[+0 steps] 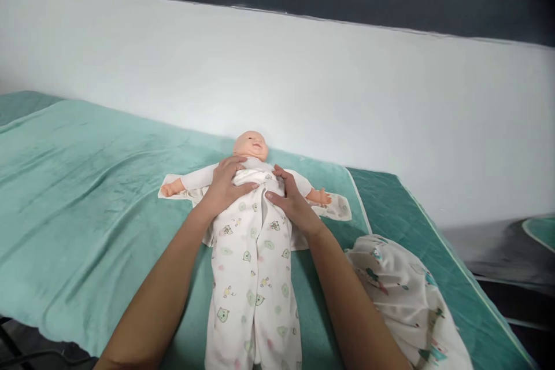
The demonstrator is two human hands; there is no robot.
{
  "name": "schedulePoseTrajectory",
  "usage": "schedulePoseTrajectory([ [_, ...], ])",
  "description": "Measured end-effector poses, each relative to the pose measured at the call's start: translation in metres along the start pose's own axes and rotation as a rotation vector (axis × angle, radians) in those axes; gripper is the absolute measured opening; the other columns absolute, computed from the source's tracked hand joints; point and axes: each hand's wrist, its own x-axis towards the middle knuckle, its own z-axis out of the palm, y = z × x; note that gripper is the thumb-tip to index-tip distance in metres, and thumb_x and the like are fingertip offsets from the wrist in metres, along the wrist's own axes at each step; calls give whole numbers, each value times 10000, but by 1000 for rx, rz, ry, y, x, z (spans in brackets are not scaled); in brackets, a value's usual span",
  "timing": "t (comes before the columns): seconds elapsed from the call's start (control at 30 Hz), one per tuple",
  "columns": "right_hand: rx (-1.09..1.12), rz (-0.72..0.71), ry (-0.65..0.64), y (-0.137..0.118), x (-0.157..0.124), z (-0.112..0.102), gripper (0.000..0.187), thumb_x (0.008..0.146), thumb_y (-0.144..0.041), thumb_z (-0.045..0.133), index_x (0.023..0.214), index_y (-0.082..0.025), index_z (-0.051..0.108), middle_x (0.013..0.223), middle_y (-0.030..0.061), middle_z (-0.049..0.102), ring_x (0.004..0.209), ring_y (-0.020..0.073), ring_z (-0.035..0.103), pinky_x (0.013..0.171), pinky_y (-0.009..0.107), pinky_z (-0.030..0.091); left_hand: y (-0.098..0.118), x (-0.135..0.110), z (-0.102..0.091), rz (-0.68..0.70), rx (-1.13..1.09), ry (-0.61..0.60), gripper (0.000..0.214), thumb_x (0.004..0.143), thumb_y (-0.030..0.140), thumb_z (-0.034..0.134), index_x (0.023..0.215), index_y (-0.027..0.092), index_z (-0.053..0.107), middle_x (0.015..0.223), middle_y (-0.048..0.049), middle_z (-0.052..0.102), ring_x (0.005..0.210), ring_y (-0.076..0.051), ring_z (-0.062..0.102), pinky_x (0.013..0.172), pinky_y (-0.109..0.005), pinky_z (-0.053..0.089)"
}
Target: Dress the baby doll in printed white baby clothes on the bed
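Note:
A baby doll (251,146) lies on its back on a teal blanket (87,185), arms spread, in a white printed sleepsuit (254,266). My left hand (225,182) rests on the doll's chest at the left, fingers curled over the suit's front edge near the collar. My right hand (291,199) lies on the chest at the right, fingers pressing the other front edge. Both hands meet at the suit's centre opening. An unfolded white garment (338,208) lies under the doll's arms.
A crumpled white printed cloth (403,295) lies at the lower right on the darker green quilted mat (390,202). A white wall (303,81) runs close behind the doll's head. The bed's edge drops off at the right.

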Motion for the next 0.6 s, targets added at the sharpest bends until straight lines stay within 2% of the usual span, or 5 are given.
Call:
schedulePoseTrajectory([
  [0.13, 4, -30, 12, -2, -3, 0, 608, 733, -528, 759, 1217, -278, 488, 1602, 74, 316, 1477, 298, 287, 1197, 503, 268, 7, -3, 2, 252, 164, 33, 218, 854, 344, 710, 819, 215, 538, 1272, -67, 628, 1251, -244, 504, 1078, -441, 398],
  [0.23, -6, -62, 25, -5, -6, 2, 487, 729, -499, 763, 1081, -271, 516, 1596, 57, 315, 1459, 296, 302, 1184, 500, 275, 7, -5, 4, 348, 328, 80, 226, 907, 368, 645, 795, 210, 527, 1053, -64, 654, 1035, -225, 542, 913, -402, 449],
  [0.37, -4, -135, 121, -12, -12, 6, 335, 734, -438, 769, 886, -246, 541, 1504, 65, 390, 1420, 283, 347, 1165, 469, 293, 2, -9, 4, 427, 511, 74, 240, 960, 337, 551, 758, 214, 507, 783, -34, 600, 803, -209, 518, 759, -368, 418],
  [0.47, 106, -163, 194, -15, -18, 6, 269, 782, -421, 737, 772, -227, 551, 1392, 60, 473, 1348, 264, 425, 1130, 437, 327, -3, -11, 2, 460, 629, 74, 238, 955, 347, 555, 761, 217, 511, 756, -38, 601, 783, -220, 530, 755, -373, 400],
  [0.6, 334, -180, 300, -13, -28, 2, 322, 831, -413, 691, 643, -209, 528, 1168, 37, 588, 1185, 228, 525, 1056, 378, 373, -8, -13, -1, 427, 701, 85, 212, 939, 355, 565, 779, 222, 524, 740, -42, 609, 746, -229, 542, 717, -368, 384],
])
